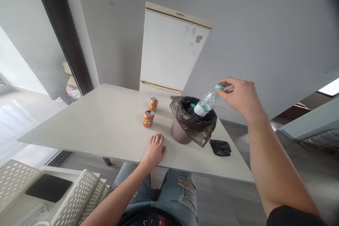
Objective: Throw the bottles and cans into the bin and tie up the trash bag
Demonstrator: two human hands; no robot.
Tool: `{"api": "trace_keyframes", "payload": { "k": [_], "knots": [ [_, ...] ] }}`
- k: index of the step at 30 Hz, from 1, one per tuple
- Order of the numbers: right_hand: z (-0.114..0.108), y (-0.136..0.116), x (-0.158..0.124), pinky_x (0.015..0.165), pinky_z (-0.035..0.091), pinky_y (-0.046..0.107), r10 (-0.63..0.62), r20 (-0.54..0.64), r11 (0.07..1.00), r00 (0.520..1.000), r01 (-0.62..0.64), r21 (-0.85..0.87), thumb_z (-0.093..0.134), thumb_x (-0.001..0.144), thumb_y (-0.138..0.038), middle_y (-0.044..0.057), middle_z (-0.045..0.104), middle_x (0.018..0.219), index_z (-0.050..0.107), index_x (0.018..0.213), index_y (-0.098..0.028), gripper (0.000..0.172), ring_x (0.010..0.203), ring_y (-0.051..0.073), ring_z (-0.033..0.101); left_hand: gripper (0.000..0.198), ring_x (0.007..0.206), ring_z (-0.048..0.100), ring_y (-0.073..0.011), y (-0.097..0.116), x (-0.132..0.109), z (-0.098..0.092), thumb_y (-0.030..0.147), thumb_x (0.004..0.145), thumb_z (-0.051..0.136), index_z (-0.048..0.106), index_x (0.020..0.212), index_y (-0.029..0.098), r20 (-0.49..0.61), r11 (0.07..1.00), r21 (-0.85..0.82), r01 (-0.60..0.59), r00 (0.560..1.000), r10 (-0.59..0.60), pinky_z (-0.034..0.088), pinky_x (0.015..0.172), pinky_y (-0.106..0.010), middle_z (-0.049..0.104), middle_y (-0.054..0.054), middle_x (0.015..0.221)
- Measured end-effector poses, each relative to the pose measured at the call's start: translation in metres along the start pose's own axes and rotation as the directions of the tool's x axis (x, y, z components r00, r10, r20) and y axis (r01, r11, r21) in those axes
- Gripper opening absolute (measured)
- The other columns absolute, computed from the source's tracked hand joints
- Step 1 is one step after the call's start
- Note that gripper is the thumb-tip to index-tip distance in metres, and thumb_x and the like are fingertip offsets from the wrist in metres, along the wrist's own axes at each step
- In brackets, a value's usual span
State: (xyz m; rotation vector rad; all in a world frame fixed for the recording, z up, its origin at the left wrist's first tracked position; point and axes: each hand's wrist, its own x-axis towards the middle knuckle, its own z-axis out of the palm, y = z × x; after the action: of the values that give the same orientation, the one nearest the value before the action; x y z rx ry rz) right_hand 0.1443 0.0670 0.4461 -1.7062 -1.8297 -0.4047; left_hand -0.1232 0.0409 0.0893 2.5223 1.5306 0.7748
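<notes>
One clear bottle (203, 107), tilted, lower end inside the mouth of the bin (180, 133) lined with a dark bag (197, 126) | right hand (239, 93): pinching the bottle's cap (219, 87) | left hand (156, 151): palm down on the bench (113, 123), fingers slightly spread | two orange cans (148, 120) near left hand

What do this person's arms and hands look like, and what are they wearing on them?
Both the left hand and the right hand are ungloved human hands, with no rings, watches or bracelets visible. The forearms are bare too. A black sleeve shows on the right arm near the elbow; no left sleeve is in view.
</notes>
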Motion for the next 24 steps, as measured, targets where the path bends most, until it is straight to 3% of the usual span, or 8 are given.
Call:
{"api": "trace_keyframes", "payload": {
  "k": [5,9,12,18,24],
  "knots": [
    [0.031,0.009,-0.003,0.083,0.052,0.042,0.076,0.206,0.989,0.976,-0.048,-0.139,0.066,0.086,-0.035,0.005,0.081,0.104,0.077,0.106,-0.027,0.024,0.098,0.031,0.069,0.036,0.142,0.052,-0.0368,0.0,0.0,0.0,0.021,0.096,0.054,0.059,0.131,0.013,0.0,1.0,-0.001,0.004,1.0,-0.004,0.039,0.124,-0.057,0.058,-0.022,0.148],
    [0.062,0.022,-0.003,0.084,0.05,0.039,0.129,0.38,0.977,0.916,-0.051,-0.209,0.069,0.086,-0.032,0.004,0.08,0.111,0.076,0.108,-0.028,0.024,0.109,0.032,0.066,0.036,0.142,0.052,-0.0368,0.0,0.001,-0.001,0.021,0.096,0.054,0.059,0.13,0.012,0.008,1.0,-0.002,0.006,1.0,-0.006,0.038,0.124,-0.057,0.057,-0.022,0.148],
    [0.084,0.034,-0.005,0.081,0.049,0.035,0.143,0.463,0.976,0.875,-0.047,-0.212,0.073,0.085,-0.031,0.005,0.079,0.11,0.075,0.103,-0.027,0.019,0.104,0.028,0.069,0.035,0.142,0.052,-0.0368,0.001,0.001,-0.001,0.021,0.096,0.054,0.059,0.13,0.013,0.014,1.0,-0.011,0.01,1.0,-0.009,0.039,0.123,-0.058,0.057,-0.023,0.148],
    [0.11,0.045,-0.006,0.072,0.047,0.031,0.159,0.532,0.971,0.832,-0.034,-0.238,0.079,0.079,-0.025,0.005,0.078,0.102,0.074,0.092,-0.025,0.014,0.09,0.023,0.071,0.036,0.143,0.051,-0.0369,0.0,0.0,-0.001,0.022,0.097,0.053,0.058,0.132,0.012,0.012,1.0,-0.01,0.006,1.0,-0.006,0.037,0.124,-0.058,0.056,-0.023,0.149],
    [0.107,0.041,-0.005,0.071,0.046,0.031,0.156,0.53,0.964,0.834,-0.012,-0.264,0.079,0.08,-0.023,0.005,0.078,0.103,0.075,0.093,-0.025,0.014,0.092,0.024,0.07,0.036,0.141,0.052,-0.0368,0.0,0.0,0.002,0.022,0.096,0.055,0.058,0.132,0.013,-0.003,1.0,-0.01,0.007,1.0,-0.007,0.038,0.124,-0.058,0.057,-0.022,0.148]
  ]
}}
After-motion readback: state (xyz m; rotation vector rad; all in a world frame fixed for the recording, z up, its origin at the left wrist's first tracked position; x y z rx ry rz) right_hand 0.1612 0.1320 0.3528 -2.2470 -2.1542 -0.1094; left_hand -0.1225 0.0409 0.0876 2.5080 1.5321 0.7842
